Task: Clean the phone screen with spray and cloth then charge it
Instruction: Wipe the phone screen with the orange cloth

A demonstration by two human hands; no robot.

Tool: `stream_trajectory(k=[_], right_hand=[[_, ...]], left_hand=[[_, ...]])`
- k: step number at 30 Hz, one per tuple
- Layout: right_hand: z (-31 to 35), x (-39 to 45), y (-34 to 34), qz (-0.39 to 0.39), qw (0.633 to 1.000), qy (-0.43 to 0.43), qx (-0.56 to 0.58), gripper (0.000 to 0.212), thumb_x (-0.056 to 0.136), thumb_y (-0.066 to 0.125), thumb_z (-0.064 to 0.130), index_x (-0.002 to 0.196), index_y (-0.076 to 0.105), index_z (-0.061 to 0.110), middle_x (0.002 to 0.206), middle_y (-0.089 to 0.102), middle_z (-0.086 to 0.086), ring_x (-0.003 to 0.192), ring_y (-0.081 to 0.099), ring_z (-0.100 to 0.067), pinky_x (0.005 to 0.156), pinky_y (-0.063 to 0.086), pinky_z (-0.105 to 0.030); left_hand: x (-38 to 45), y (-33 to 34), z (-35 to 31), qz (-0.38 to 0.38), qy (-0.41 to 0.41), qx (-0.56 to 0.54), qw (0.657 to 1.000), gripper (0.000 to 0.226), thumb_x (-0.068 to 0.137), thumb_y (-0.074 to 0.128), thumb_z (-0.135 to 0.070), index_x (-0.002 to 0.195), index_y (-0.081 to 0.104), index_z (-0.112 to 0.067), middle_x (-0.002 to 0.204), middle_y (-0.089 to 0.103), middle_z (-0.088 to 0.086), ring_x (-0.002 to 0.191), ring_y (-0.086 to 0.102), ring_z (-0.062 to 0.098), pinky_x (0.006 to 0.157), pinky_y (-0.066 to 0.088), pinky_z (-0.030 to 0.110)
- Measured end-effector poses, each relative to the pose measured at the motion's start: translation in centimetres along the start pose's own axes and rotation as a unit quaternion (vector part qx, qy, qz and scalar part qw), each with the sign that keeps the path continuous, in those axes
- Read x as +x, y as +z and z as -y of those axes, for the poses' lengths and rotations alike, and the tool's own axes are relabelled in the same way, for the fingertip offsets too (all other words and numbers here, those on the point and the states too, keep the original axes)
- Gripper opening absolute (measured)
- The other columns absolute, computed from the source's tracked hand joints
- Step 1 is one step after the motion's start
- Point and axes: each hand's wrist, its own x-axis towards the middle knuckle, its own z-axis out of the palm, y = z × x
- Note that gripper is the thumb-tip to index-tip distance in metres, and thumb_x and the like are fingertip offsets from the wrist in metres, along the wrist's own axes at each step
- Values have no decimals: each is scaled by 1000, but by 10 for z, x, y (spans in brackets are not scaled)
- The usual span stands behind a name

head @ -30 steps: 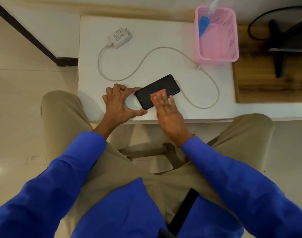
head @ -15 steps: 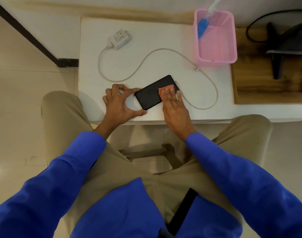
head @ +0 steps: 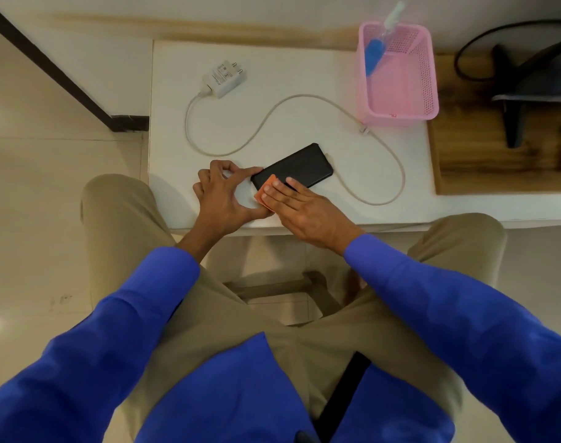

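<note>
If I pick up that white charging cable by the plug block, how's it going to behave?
The cable will likely be floppy: it lies in loose curves across the white table, so it should trail and drag. The adapter looks like a rigid block, probably the heavier end. The far end seems to run to the phone, so a pull might tug it.

charger behind phone; basket right.

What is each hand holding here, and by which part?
The left hand pinches the phone at its near-left end. The right hand presses the orange cloth flat on the screen under its fingers.
</note>
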Motion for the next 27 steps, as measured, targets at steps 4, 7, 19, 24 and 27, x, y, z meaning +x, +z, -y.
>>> stream_trajectory(k=[4, 7, 19, 24, 27], right_hand=[[3, 26, 3, -11, 1000, 13, 22, 48, 102, 61, 9, 148, 50, 0, 153, 50, -21, 144, 46, -36, 119, 38, -54], [-1, 34, 2, -20, 999, 21, 24, 48, 102, 62, 11, 147, 51, -1, 152, 51, -21, 143, 46, -37, 119, 37, -55], [-51, 14, -14, -24, 970, 233, 67, 52, 107, 43, 6, 158, 36, 9, 162, 39, -14, 154, 31, -28, 128, 20, -47], [-53, -5, -14, -11, 960, 269, 78, 52, 110, 40, 8, 160, 27, 6, 167, 27, -14, 157, 22, -27, 130, 13, -44], [-35, -22, -11, -9, 955, 285, 78, 54, 109, 40, 8, 161, 24, 5, 168, 21, -15, 158, 17, -27, 130, 9, -45]], left_hand=[[2, -2, -4, 11, -19, -16, 1000, 88, 54, 69, -80, 136, 61, -50, 133, 40, 2, 121, 39, 27, 97, 29, 37], [3, -3, -5, 12, -39, -38, 998, 89, 52, 75, -79, 134, 63, -47, 133, 39, 1, 122, 36, 24, 99, 25, 34], [3, 6, 0, -2, -40, -30, 999, 92, 52, 78, -79, 137, 58, -50, 131, 34, -4, 124, 33, 22, 99, 20, 34], [3, 9, 2, -7, -39, -23, 999, 94, 53, 72, -85, 138, 55, -51, 126, 31, -10, 121, 31, 17, 99, 20, 33], [2, 10, 1, -8, -40, -17, 999, 94, 54, 71, -86, 139, 55, -49, 125, 33, -11, 117, 29, 14, 96, 20, 33]])
